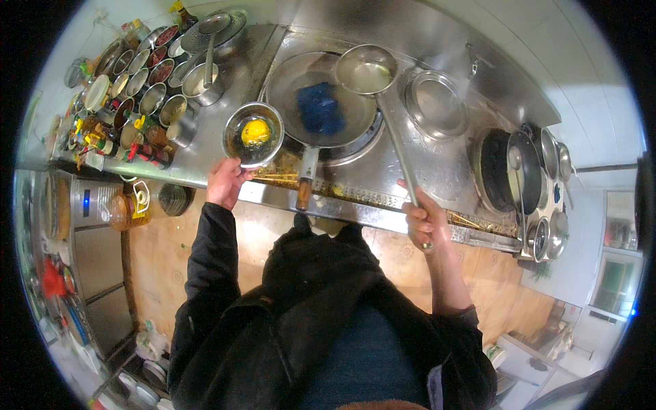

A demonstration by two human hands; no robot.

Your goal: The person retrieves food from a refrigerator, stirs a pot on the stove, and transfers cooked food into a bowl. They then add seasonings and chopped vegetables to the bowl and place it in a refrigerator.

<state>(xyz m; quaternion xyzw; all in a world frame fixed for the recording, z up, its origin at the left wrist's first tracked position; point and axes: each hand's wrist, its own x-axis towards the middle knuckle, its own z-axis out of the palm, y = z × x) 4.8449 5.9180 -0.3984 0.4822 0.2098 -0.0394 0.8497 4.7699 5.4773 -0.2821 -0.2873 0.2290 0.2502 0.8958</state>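
Observation:
My left hand (224,183) holds a small metal bowl (233,144) by its near rim, just left of the wok. Raw egg with a yellow yolk (255,132) lies in the bowl. In my right hand (426,216) is the end of a long ladle handle (397,141). The ladle's cup (353,72) is over the right rim of the wok and holds some pale liquid. The long-handled wok (281,102) sits on a round burner ring (353,155), its wooden grip pointing towards me. A dark blue patch (320,107), perhaps a cloth, shows inside it.
Several metal cups of seasonings (152,98) and sauce bottles (148,154) crowd the counter's left end. A pot with a ladle (205,95) stands near them. Right of the wok is a round metal basin (435,102); dark pans (494,169) stand farther right. Chopsticks (277,178) lie along the front trough.

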